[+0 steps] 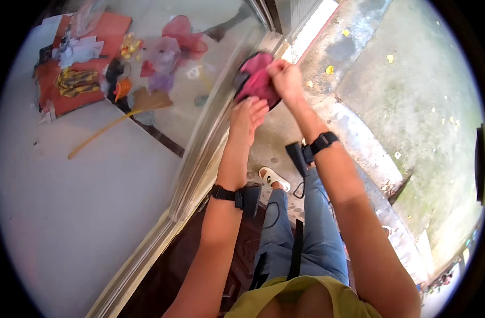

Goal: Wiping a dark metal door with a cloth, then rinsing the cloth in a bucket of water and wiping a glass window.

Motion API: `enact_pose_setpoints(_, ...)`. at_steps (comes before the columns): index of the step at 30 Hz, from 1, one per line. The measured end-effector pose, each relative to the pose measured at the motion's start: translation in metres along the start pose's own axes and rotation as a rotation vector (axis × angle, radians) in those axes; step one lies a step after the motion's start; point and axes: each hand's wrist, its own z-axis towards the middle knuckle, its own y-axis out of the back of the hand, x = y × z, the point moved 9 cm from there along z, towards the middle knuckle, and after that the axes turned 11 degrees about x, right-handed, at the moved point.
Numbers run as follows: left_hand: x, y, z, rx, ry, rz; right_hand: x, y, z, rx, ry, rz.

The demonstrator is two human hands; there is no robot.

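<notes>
A pink cloth item with dark edging [259,79], perhaps a small pouch, is up beside the window frame. My right hand [288,79] is closed on its upper right side, fingers bent into the fabric. Just below it, my left hand [248,115] has its fingers partly stretched and apart, at the item's lower edge. How firmly those left fingers touch it cannot be made out. Some blur softens the cloth, and its far side is hidden. Both wrists carry black straps with small devices.
Behind the glass and window frame [197,164] lie a long-handled broom [107,132], an orange-red mat [86,66] with cloths, and red and purple mesh pieces. A raised concrete edge [367,140] runs along the right, with yellow leaves around. My feet stand in pale sandals [274,179].
</notes>
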Motion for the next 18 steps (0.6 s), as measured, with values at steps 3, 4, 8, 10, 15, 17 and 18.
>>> enact_pose_setpoints(3,-0.083,-0.028,0.012,-0.070,-0.582,0.499,0.050,0.046,0.024,-0.250,0.155,0.054)
enact_pose_setpoints(4,-0.099,-0.062,0.006,-0.136,-0.761,0.835,0.051,0.054,0.033,-0.239,0.209,0.132)
enact_pose_setpoints(8,-0.090,-0.131,0.003,-0.119,-1.120,1.322,0.073,0.033,0.015,-0.125,0.563,-0.161)
enact_pose_setpoints(10,-0.071,-0.126,0.010,-0.148,-1.039,1.465,0.064,0.023,0.013,-0.058,0.595,-0.393)
enact_pose_setpoints(15,-0.078,-0.126,0.022,-0.075,-0.949,1.629,0.066,0.022,0.022,-0.043,0.568,-0.383)
enact_pose_setpoints(17,-0.076,-0.110,0.014,-0.027,-0.908,1.584,0.066,0.014,0.016,-0.047,0.539,-0.313)
enact_pose_setpoints(18,-0.072,-0.098,0.009,-0.040,-0.901,1.610,0.064,0.003,0.008,-0.019,0.520,-0.311)
